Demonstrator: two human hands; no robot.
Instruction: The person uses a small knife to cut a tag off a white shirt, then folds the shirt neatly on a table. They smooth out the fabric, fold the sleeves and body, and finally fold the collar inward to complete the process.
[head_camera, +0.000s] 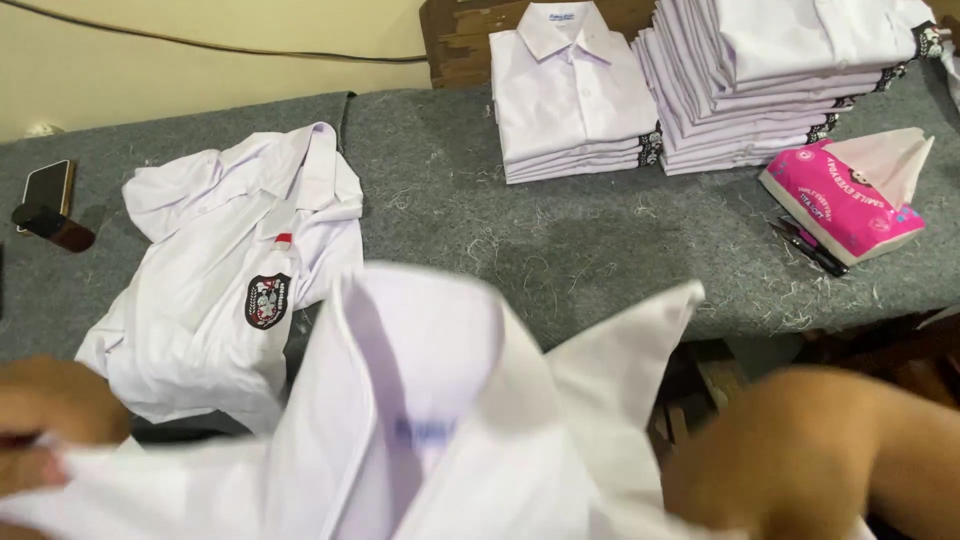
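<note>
Left hand (45, 420), at the near left edge of the table (450, 190): fingers clenched on the cloth of a white shirt (430, 420), gripping its left side. Right hand (800, 450), at the near right, blurred: it lies against the right side of the same shirt, but whether it grips the cloth cannot be told. White shirt: held up between the two hands over the near edge of the table, collar open and upward, one collar point sticking out to the right; it hangs close to the camera and hides part of the table behind it. Second white shirt (220, 280): spread unfolded and creased on the left part of the table, just behind the held one, with a dark shield-shaped badge (267, 301) on its chest and a small red-and-white patch above that. Phone (48, 187): at the far left edge, face up, with a small dark bottle (52, 228) lying just beside it. Short stack of folded white shirts (570, 95): at the far edge, centre. Taller stack of folded white shirts (780, 75): just beside the first, towards the far right corner. Pink tissue pack (835, 200): near the right edge, a tissue standing out of it. Dark pens (810, 248): touching the near side of the pack. Table: covered in grey felt strewn with pale thread scraps.
</note>
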